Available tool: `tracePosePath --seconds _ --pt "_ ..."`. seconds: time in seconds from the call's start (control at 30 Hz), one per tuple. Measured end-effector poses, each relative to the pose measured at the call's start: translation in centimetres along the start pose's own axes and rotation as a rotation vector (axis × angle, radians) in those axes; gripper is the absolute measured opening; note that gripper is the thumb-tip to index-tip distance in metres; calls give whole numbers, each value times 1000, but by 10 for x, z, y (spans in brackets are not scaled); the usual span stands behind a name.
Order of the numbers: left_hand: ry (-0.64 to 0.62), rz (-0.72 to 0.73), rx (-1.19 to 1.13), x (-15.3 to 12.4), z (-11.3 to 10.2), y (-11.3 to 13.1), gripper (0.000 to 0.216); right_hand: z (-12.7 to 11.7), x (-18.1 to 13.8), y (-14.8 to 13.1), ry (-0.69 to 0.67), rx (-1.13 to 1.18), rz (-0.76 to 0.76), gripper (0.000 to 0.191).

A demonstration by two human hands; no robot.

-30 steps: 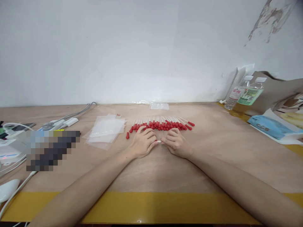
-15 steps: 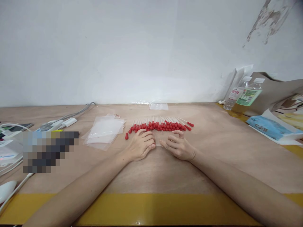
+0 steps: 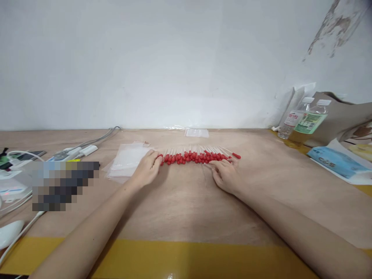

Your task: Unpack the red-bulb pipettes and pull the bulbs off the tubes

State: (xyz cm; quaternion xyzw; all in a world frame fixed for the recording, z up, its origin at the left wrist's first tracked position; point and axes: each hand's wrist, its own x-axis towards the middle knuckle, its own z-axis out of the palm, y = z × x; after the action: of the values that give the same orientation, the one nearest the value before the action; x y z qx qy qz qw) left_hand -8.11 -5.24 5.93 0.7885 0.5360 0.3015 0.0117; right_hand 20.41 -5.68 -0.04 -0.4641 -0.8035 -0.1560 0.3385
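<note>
A: What's seen nearest?
B: The tabletop (image 3: 180, 217), w/ a yellow strip (image 3: 174, 257) laid along its near edge.
A: Then the hands?
B: R hand (image 3: 225, 174) is held at the row's right end, fingers bent, tips by the bulbs; whether anything's pinched can't be told. A thin clear tube (image 3: 203, 173) is seen just left of it.
A: And L?
B: L hand (image 3: 148, 167) is placed at the left end, fingers curled together against red bulbs; a firm pinch can't be confirmed.
A: Row of what, exactly?
B: Droppers (image 3: 190, 155) w/ red bulbs, laid side by side b/w the hands, bulbs nearside, clear stems pointed wallward.
A: Anything around or beyond?
B: Clear plastic bags (image 3: 123, 159) are spread left, partly hidden by L hand. A blue tissue pack (image 3: 337, 159) is placed far right, w/ two white-capped bottles (image 3: 310, 122) behind. A small bag stack (image 3: 197, 133) is laid nr the wall (image 3: 174, 66).
</note>
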Motion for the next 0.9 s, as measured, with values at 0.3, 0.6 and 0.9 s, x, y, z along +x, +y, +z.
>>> tracePosePath --seconds 0.3,0.6,0.9 --pt "-110 -279 220 2 -7 -34 37 3 -2 -8 -55 72 11 18" --pt "-119 -256 229 2 9 -32 40 -8 -2 -17 -168 77 -52 21" --pt "57 -203 335 7 29 -28 29 -15 0 -19 -215 53 -73 36"
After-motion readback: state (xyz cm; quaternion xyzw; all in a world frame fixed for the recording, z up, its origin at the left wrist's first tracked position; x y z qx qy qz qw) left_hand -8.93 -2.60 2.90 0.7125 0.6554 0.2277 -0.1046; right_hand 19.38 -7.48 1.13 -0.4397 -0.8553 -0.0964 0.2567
